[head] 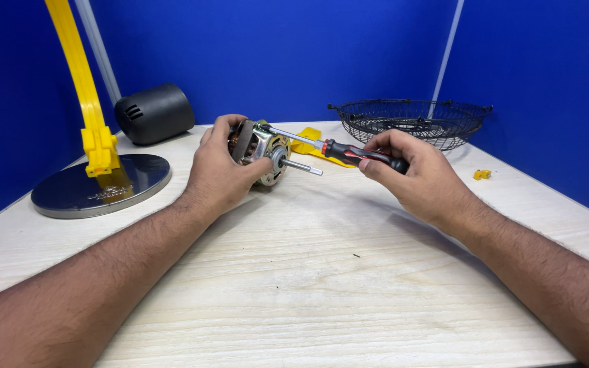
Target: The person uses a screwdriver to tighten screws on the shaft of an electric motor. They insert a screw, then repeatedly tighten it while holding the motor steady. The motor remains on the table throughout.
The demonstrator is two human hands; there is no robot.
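Right now the left hand (219, 170) holds a small fan motor (262, 151) up above the tabletop (322, 272). Its grip is wrapped around the back and side of the motor, fingers pressed on the metal body, so the shiny shaft (303, 166) sticks out to the right. The right hand (414, 174) has its grip closed around the black and red handle of a screwdriver (345, 151). The thin metal blade runs left and its tip sits at the top edge of the motor, where a screw seems to be, though the screw itself is too small to see.

So the step in hand looks like work on a screw in the motor case. I cannot tell if it is going in or coming out. The next move likely calls for a steady left hand, the tip kept deep in the screw head, and slow turns so it does not slip off.

Behind the hands lie some yellow plastic pieces (308, 140). Far left stands a round metal base (69, 194) with a yellow pole (86, 88). A black motor cover (155, 112) lies near it. A black wire fan guard (410, 121) rests at the back right, and a tiny yellow bit (482, 174) lies near it.
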